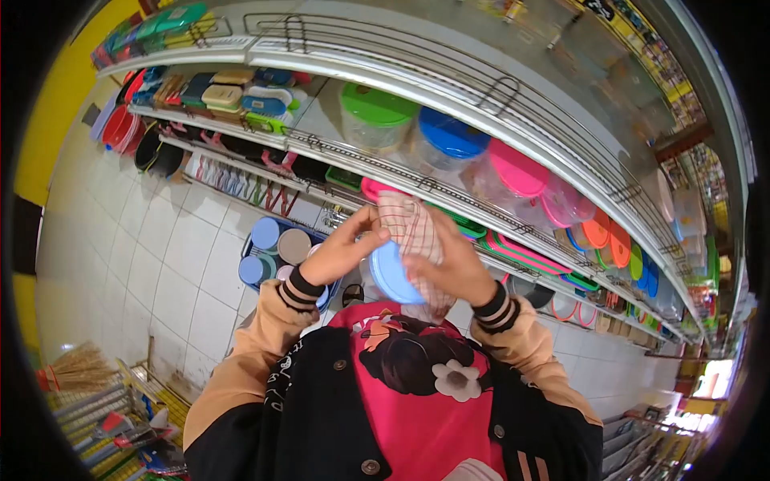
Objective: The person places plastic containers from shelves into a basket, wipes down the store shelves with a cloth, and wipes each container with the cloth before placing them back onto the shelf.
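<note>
In front of my chest is a plastic container with a light blue round lid point(391, 271), its body mostly hidden. A white cloth with red checks point(407, 220) is bunched beside and above the lid, and part of it hangs down on the right. My left hand point(345, 252) is closed at the cloth's left edge, its thumb close to the lid's rim. My right hand point(455, 263) is closed around the cloth from the right, with its thumb near the lid. The fingertips behind the cloth are hidden.
Ahead, a shelf rack point(385, 168) carries large tubs with green point(377, 104), blue point(453, 132) and pink lids point(517, 167). On the tiled floor at left stands a dark blue crate point(255, 286) holding several lidded containers. A broom point(76, 369) and a wire rack are at lower left.
</note>
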`<act>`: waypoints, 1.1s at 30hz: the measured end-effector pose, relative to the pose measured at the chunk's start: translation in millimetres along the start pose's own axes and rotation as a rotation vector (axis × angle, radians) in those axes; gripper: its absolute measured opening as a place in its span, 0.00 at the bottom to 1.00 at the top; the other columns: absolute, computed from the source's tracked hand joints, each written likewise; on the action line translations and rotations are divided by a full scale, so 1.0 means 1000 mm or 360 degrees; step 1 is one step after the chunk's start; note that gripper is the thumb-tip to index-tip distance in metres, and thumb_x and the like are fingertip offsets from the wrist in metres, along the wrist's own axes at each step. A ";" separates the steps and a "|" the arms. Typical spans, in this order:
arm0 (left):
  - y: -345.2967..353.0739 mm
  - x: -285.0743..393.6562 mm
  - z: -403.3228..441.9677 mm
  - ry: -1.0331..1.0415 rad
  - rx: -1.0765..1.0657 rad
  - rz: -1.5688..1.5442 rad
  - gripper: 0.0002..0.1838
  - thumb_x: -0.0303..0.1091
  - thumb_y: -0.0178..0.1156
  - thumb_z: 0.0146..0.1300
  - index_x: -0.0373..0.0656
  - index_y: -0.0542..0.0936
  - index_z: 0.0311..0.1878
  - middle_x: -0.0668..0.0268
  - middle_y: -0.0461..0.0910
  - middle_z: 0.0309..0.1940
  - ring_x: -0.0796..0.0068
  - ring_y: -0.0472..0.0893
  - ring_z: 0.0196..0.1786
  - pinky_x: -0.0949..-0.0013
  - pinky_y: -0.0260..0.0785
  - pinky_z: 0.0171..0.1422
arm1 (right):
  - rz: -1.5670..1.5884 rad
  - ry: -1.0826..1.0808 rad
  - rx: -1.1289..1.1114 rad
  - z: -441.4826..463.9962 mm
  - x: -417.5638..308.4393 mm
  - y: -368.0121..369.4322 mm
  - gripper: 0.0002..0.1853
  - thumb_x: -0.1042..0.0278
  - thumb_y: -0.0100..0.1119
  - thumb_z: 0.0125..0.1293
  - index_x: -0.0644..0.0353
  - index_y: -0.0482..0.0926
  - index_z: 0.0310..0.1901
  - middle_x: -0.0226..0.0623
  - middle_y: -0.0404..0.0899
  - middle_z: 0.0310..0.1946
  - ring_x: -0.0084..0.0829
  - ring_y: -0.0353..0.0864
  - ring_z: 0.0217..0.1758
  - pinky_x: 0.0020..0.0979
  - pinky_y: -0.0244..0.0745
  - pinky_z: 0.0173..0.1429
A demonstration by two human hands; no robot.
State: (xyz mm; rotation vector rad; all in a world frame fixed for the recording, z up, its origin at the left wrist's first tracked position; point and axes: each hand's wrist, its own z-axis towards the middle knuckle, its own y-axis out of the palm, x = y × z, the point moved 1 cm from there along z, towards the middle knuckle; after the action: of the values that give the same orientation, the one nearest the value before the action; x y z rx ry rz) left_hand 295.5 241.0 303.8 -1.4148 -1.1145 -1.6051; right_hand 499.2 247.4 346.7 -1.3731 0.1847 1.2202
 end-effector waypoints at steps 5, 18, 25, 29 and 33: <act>0.044 -0.010 -0.007 -0.0448 -0.0271 0.0022 0.38 0.59 0.37 0.67 0.30 0.58 0.63 0.48 0.63 0.60 0.58 0.63 0.64 0.67 0.51 0.68 | -0.0186 0.0305 -0.0164 -0.040 -0.013 0.008 0.33 0.47 0.62 0.53 0.75 0.72 0.46 0.57 0.73 0.44 0.52 0.73 0.47 0.42 0.68 0.50; 0.071 -0.028 -0.012 -0.0395 -0.0131 0.0007 0.40 0.62 0.42 0.64 0.31 0.59 0.62 0.52 0.65 0.57 0.63 0.64 0.61 0.68 0.53 0.67 | -0.0426 -0.0075 -0.0052 -0.065 -0.003 0.006 0.33 0.46 0.54 0.57 0.72 0.71 0.51 0.51 0.58 0.62 0.48 0.54 0.66 0.46 0.51 0.65; 0.081 -0.011 -0.012 -0.0364 -0.0321 0.0373 0.31 0.54 0.46 0.63 0.35 0.64 0.57 0.56 0.70 0.48 0.66 0.70 0.53 0.66 0.58 0.62 | 0.0909 0.0833 0.0264 -0.058 0.067 0.004 0.22 0.51 0.48 0.66 0.63 0.73 0.49 0.36 0.76 0.37 0.30 0.75 0.39 0.29 0.69 0.46; 0.078 -0.010 -0.009 -0.0656 0.0189 -0.0861 0.28 0.48 0.47 0.61 0.38 0.64 0.59 0.57 0.70 0.53 0.62 0.70 0.56 0.60 0.59 0.63 | 0.1607 0.0955 0.0726 -0.067 0.062 -0.020 0.22 0.52 0.46 0.68 0.65 0.73 0.49 0.31 0.76 0.35 0.24 0.74 0.39 0.27 0.68 0.47; 0.090 -0.011 -0.002 -0.0662 0.0266 -0.1579 0.28 0.47 0.45 0.62 0.40 0.64 0.61 0.59 0.70 0.57 0.62 0.69 0.59 0.56 0.59 0.63 | 0.0540 0.0179 0.0873 -0.053 0.010 -0.030 0.23 0.51 0.45 0.69 0.65 0.72 0.51 0.37 0.76 0.39 0.26 0.74 0.44 0.28 0.67 0.51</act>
State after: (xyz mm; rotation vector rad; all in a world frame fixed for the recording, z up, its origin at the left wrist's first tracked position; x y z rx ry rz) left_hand 379.4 205.3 305.9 -1.1519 -2.3956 -1.7853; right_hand 553.2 218.5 342.8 -0.9464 0.7981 1.2449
